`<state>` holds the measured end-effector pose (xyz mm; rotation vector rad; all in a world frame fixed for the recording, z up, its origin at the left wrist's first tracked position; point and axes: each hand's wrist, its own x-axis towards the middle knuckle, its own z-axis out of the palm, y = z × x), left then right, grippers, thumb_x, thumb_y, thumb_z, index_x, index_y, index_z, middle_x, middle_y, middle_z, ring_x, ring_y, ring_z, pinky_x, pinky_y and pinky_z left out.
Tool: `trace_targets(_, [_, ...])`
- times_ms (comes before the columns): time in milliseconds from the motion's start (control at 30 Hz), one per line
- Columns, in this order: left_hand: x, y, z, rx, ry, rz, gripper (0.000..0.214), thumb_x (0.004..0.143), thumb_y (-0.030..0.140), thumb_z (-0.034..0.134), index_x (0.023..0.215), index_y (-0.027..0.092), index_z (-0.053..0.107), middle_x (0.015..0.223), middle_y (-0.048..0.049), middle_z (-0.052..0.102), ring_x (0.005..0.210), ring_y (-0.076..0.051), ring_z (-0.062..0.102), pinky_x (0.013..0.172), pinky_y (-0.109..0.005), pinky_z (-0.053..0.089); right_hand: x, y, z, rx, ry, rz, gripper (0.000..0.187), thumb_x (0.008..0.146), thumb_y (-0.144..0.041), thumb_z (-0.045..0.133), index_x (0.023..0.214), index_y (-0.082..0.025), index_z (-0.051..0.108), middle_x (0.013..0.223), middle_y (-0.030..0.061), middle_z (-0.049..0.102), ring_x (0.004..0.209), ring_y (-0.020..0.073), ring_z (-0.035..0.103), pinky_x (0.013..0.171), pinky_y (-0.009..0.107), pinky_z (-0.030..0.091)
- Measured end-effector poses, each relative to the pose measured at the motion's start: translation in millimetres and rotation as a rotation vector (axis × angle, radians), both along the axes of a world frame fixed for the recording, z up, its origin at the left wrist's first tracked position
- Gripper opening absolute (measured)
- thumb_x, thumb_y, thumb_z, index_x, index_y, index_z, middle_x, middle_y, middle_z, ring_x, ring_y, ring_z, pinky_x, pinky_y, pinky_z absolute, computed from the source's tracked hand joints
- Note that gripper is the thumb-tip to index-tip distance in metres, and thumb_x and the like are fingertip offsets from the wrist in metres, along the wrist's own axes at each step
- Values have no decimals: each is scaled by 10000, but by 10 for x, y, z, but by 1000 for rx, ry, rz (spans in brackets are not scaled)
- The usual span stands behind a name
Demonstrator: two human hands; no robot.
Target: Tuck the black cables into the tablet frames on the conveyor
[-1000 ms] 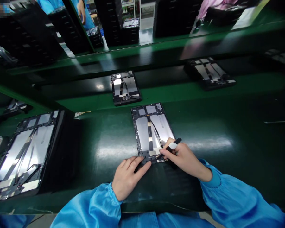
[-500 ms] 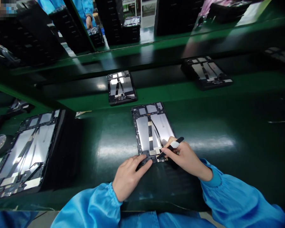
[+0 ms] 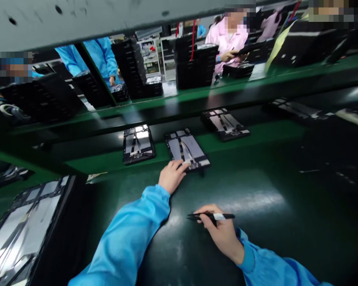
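My left hand [image 3: 173, 176] is stretched forward over the bench, its fingers and thumb closed on the near edge of an opened tablet [image 3: 193, 147]. The tablet lies face down without its back cover, showing a silver battery, dark flex cables and a black frame; my fingers hide its near left corner. Closer to me, my right hand [image 3: 222, 232] pinches black tweezers [image 3: 223, 216] with a white band round them. Their tips point left, above the bench and apart from the tablet.
Similar opened tablets lie to the left [image 3: 139, 143] and right [image 3: 226, 124] along the green bench [image 3: 250, 194]. A tall stack of tablets [image 3: 32, 234] stands at my near left. Beyond a green ledge [image 3: 179, 97] are black stacks [image 3: 197, 65] and co-workers in blue and pink.
The tablet has moved away from me across the bench with my left hand on it. My right hand has drawn back from it with the tweezers. The view has tilted up.
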<state>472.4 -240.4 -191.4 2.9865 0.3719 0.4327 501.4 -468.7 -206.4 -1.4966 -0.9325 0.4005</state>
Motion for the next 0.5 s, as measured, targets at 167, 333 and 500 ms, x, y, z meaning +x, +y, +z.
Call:
trace_targets(167, [539,755,23,-44,-80,285,349,930,279,605,1280,286,603,1398,-48,540,1337,-250,429,1138,-434,321,18,71,-2,-67,8,27,249,985,-402,532,922,-207,674,793,41,690,611,184,653,544,255,508])
trace_targets(333, [-109,1535,286,-178,-213,802,378,971,367,547,1280,151,557,1339,-133,532,1244,-288,502,1051,-529,399,1,137,-21,-77,10,102,264,985,-415,525,934,-216,691,783,33,693,606,176,651,526,235,495])
trace_targets(500, [-731,2033,441,-475,-249,1083,333,942,350,612,1208,151,579,1196,-88,593,1042,-224,614,879,-413,538,7,213,3,-62,33,145,293,994,-423,515,970,-221,726,834,46,699,639,174,657,548,237,501])
